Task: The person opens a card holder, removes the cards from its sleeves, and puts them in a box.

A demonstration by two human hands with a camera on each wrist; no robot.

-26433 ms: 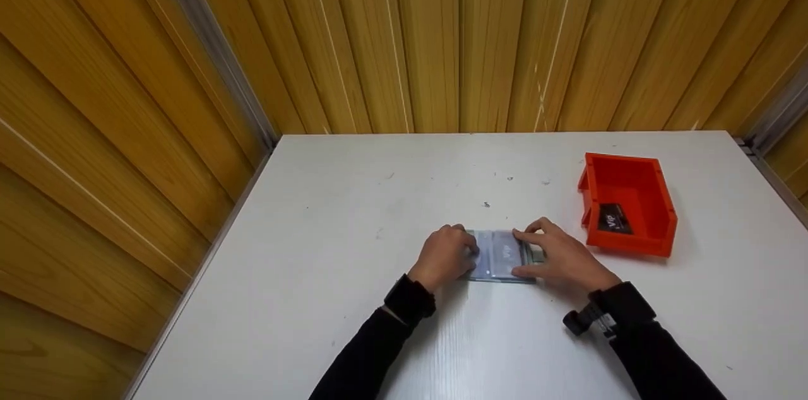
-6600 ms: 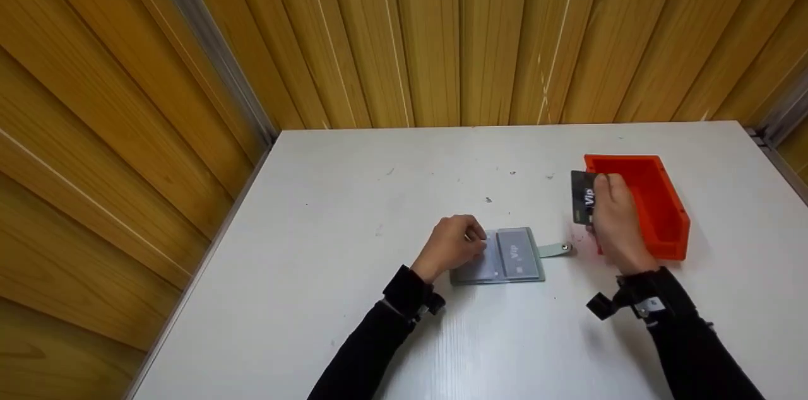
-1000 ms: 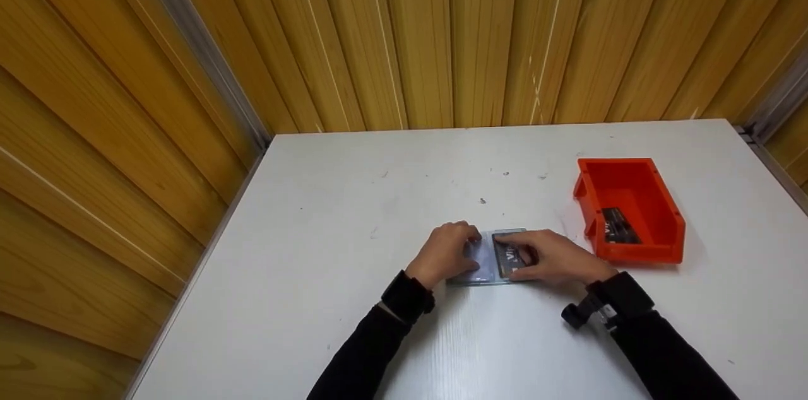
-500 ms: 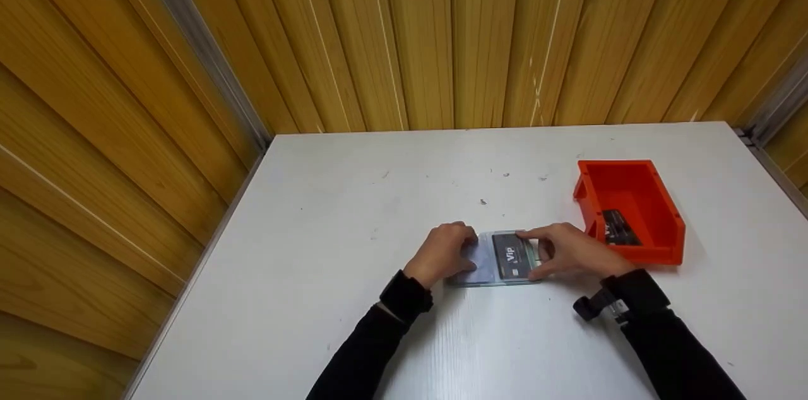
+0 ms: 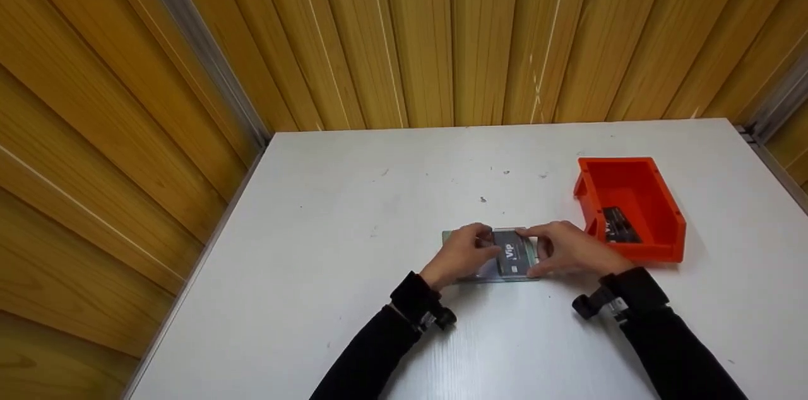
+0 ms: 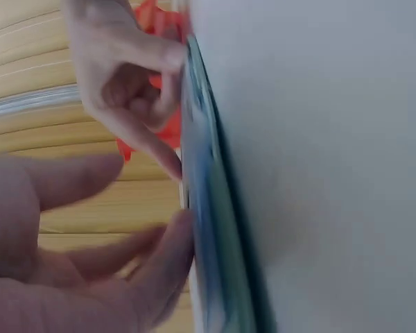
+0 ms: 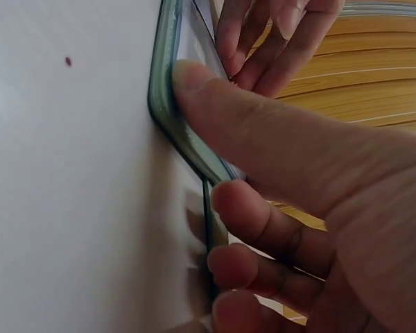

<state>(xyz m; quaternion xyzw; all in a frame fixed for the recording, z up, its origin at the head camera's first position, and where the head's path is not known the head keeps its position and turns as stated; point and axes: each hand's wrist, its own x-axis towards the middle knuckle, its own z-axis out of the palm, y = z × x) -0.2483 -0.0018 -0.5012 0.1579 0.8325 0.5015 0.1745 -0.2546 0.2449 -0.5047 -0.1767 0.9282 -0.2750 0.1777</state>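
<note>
A pale green card holder (image 5: 533, 278) with clear sleeves lies spread flat on the white table. Over its right side sits a dark card (image 5: 512, 255) marked "Vip". My left hand (image 5: 462, 255) reaches across the holder's left half, its thumb over the card's left edge. In the left wrist view the left fingertips (image 6: 182, 225) touch the clear sleeve, with the thumb apart in the air. My right hand (image 5: 565, 248) grips the holder's right edge. In the right wrist view its thumb (image 7: 194, 80) presses on the corner while the other fingers curl at the side.
An orange-red bin (image 5: 675, 223) stands to the right, behind the right hand. Inside it lie dark cards (image 5: 620, 225). A wooden-slat wall (image 5: 404, 40) rises behind the table (image 5: 341, 211).
The left hand has moved right, from the holder's left sleeve to the card's edge. The right hand drew back from the card to the holder's right edge and has stayed there.
</note>
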